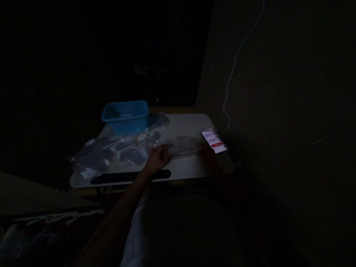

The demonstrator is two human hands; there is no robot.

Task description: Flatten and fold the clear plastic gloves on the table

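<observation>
A clear plastic piece (183, 147), likely a bag or sheet, lies stretched between my hands over the white table (191, 168). My left hand (159, 158) pinches its left end, fingers closed. At its right end is my right hand (206, 154), dark and partly lost in shadow, with its fingers closed on the edge of the plastic. Several crumpled clear plastic pieces (133, 154) are heaped on the table to the left of my left hand. The room is very dim, so fine detail is hard to make out.
A blue plastic basin (129, 124) stands at the table's back left. A phone with a lit screen (215, 142) lies at the right edge. A dark slot (116, 178) runs along the front edge. A white cable (235, 59) hangs along the wall at the right.
</observation>
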